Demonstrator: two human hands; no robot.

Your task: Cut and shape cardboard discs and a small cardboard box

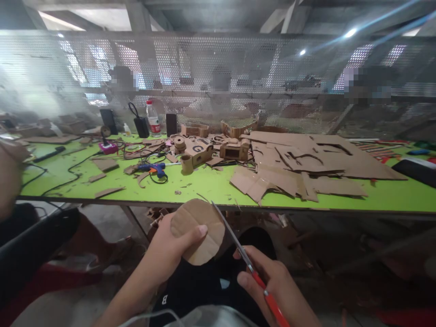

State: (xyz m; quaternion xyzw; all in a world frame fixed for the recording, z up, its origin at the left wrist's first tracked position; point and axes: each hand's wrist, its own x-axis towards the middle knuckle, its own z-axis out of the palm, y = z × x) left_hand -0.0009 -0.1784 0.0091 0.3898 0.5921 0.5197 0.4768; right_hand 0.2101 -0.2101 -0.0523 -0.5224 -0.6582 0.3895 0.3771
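My left hand (180,238) grips a round cardboard disc (200,213), its thumb pressed on the face and the other fingers hidden behind. The disc is held above my lap, just in front of the table edge. In my right hand (265,272) is a pair of scissors (238,245) with red handles. Their blades look closed together and point up and away, the tip close to the disc's upper right edge. A thin sliver of cardboard (203,197) shows near the disc's top, by the blade tip.
A green table (204,190) spans ahead, with large cardboard sheets (368,165) on the right and cut cardboard parts (200,154) mid-table. A blue glue gun (153,169), a water bottle (154,120) and cables lie left. Another person's arm (10,177) is at far left. A perforated metal screen (204,59) stands behind.
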